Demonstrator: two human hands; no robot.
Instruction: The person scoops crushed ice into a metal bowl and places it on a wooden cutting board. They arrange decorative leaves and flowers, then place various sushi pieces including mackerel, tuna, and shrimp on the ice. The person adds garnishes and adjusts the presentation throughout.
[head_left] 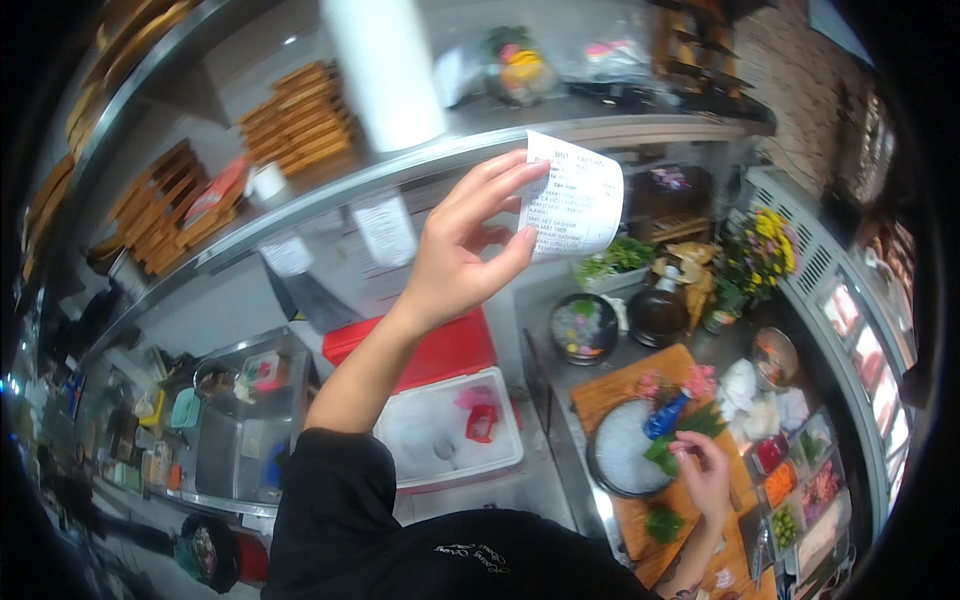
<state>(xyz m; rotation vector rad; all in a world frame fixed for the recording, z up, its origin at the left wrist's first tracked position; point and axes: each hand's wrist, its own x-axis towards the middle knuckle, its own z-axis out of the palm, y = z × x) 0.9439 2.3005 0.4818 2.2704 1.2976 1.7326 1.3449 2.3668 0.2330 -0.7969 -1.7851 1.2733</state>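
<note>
Your left hand [465,245] gripped a printed paper slip [575,195] between thumb and fingers, holding it up well apart from the ice bowl [597,474], with its printed side facing you. Your right hand [705,475] was beside that bowl, its fingers curled at a green leaf [660,458] near the rim; I couldn't tell whether they pinched the leaf or only touched it. Under the bowl lay a wooden board [615,373], and just beyond it stood pink flowers [699,380]. A blue object [665,415] leaned at its edge. You seemed to be reading the slip midway through dressing the bowl. The next move, I judged, called for a light, controlled right hand, with the slip kept clear of the ice.
</note>
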